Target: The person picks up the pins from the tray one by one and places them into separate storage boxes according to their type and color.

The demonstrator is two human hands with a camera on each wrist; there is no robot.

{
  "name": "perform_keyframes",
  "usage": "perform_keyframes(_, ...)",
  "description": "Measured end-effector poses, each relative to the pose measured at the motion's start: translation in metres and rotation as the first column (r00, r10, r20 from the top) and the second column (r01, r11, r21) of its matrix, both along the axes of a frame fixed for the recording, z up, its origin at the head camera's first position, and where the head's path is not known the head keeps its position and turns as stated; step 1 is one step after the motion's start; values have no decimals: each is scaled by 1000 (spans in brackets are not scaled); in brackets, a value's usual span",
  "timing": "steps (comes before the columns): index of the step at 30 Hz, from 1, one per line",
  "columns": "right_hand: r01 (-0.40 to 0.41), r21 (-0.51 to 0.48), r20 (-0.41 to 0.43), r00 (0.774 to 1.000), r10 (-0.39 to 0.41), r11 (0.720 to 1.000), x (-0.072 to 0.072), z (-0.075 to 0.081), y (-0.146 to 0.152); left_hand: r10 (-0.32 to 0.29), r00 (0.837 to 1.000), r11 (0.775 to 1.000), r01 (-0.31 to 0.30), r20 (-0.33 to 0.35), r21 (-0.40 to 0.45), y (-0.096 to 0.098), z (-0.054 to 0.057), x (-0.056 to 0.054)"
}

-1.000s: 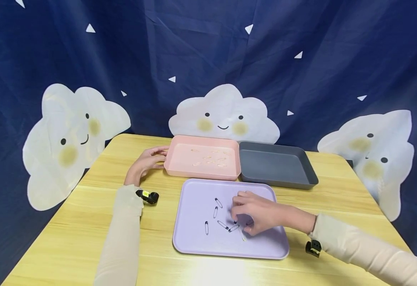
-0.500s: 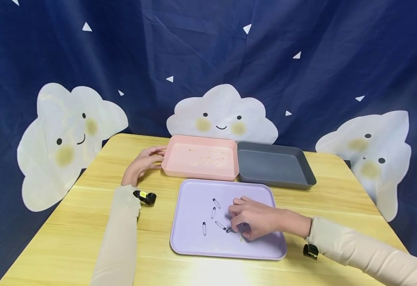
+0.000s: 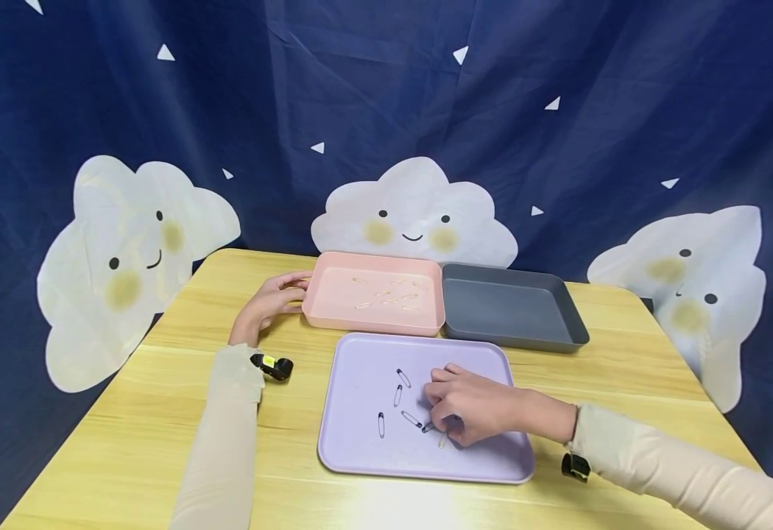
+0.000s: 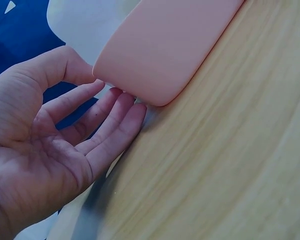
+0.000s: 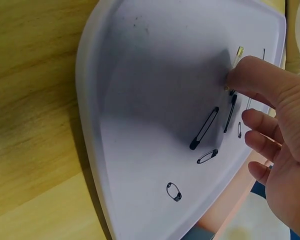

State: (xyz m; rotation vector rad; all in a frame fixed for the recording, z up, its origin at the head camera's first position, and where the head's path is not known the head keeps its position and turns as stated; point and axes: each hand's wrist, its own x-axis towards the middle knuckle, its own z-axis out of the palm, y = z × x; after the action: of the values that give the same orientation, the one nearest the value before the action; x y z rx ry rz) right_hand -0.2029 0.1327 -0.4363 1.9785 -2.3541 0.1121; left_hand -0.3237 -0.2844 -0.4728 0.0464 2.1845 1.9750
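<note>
My right hand [image 3: 475, 405] is low over the lilac tray [image 3: 360, 456]. Its thumb and forefinger pinch at a gold safety pin [image 5: 240, 51]; the thumb covers part of the pin in the right wrist view, while the other fingers are loosely bent. Several black-headed safety pins lie around it, among them one pin [image 3: 381, 425] at the left and another [image 5: 205, 128] by the hand's shadow. My left hand [image 3: 270, 302] rests its fingertips against the outer end wall of the pink tray [image 4: 155, 55], thumb at the rim, fingers extended below.
Inside the pink tray, several gold safety pins [image 3: 392, 299] are scattered. A dark grey tray [image 3: 512, 305] stands against its right side. All three trays are on a wooden table [image 3: 294, 471], with a blue cloud-patterned curtain [image 3: 386, 88] behind.
My right hand has lowered and its fingers have closed in on the gold safety pin, which has shifted slightly and turned on the lilac tray. My left hand stays at the pink tray.
</note>
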Motion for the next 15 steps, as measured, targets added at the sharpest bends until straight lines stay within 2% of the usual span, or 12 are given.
perform_keyframes(15,50,72,16,999,-52,996,3,-1,-4,22,1000,1000,-22,7,-5,1,2,2)
